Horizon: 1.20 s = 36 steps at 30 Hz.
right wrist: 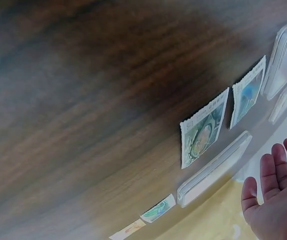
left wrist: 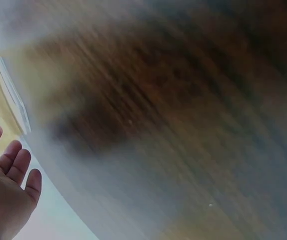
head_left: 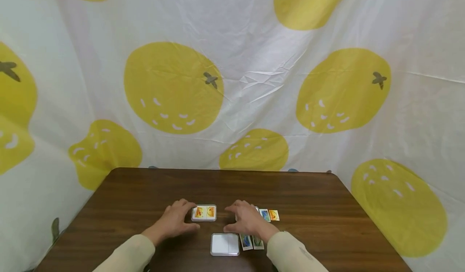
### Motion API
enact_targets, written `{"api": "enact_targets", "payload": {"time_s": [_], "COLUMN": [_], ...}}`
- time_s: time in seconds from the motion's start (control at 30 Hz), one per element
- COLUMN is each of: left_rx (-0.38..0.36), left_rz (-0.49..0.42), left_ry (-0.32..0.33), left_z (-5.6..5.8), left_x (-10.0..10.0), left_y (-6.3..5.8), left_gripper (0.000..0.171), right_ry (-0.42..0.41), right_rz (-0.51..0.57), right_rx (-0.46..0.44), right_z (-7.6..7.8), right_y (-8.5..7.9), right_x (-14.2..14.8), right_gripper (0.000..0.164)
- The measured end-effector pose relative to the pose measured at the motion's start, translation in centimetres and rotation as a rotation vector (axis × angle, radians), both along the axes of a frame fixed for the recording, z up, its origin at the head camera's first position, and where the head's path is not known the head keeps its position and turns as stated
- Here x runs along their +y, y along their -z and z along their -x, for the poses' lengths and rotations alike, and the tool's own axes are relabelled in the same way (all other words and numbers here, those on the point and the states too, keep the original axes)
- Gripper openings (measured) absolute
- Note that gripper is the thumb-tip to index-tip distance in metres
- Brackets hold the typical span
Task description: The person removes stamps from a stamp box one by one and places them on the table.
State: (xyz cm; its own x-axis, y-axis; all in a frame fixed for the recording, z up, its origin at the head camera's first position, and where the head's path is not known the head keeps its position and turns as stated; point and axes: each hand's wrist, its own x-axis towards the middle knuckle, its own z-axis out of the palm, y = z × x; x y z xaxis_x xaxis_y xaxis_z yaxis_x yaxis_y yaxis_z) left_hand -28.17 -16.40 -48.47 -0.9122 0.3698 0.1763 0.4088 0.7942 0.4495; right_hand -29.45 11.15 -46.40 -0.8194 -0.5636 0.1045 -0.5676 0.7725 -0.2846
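Note:
A clear flat case with two orange stamps lies on the table between my hands. My left hand is at its left side, index fingertip right at the case's edge, fingers loosely spread. My right hand hovers over a second case, mostly hidden beneath it in the head view; its fingers are relaxed and hold nothing. Nearer me lies a case with a white inside. Beside it are a blue stamp and a green stamp. Past my right hand sit a blue-green stamp and an orange stamp.
The dark wooden table has rounded far corners. A white cloth with yellow fruit prints hangs behind and around it. In the left wrist view, mostly blurred wood grain shows, with case edges at the far left.

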Motion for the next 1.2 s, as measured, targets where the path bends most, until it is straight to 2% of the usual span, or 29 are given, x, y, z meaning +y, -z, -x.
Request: {"api": "enact_targets", "payload": {"time_s": [0.3,0.5,0.73,1.2], "left_rx": [-0.020,-0.031,-0.039,-0.027], "left_rz": [0.013,0.022,-0.003,0.024], "left_ry": [-0.029,-0.041,-0.021,0.018], "left_z": [1.2,1.8,2.4,3.1], "left_x": [-0.2,-0.2,-0.1,0.6], "left_y": [0.4,0.5,0.3,0.5], "left_gripper": [0.067,0.070,0.073,0.074], "right_ry": [0.038,0.021,0.030,0.066], "right_rz": [0.016,-0.004,-0.046,-0.105], "right_rx": [-0.024,-0.005,-0.019,-0.084], "right_z": [1.6,2.4,3.2,4.4], "right_y": [0.4,0.3,0.3,0.7], "right_x": [-1.0,-1.9,-2.8,-3.4], "right_gripper": [0.062,0.063,0.064,0.065]}}
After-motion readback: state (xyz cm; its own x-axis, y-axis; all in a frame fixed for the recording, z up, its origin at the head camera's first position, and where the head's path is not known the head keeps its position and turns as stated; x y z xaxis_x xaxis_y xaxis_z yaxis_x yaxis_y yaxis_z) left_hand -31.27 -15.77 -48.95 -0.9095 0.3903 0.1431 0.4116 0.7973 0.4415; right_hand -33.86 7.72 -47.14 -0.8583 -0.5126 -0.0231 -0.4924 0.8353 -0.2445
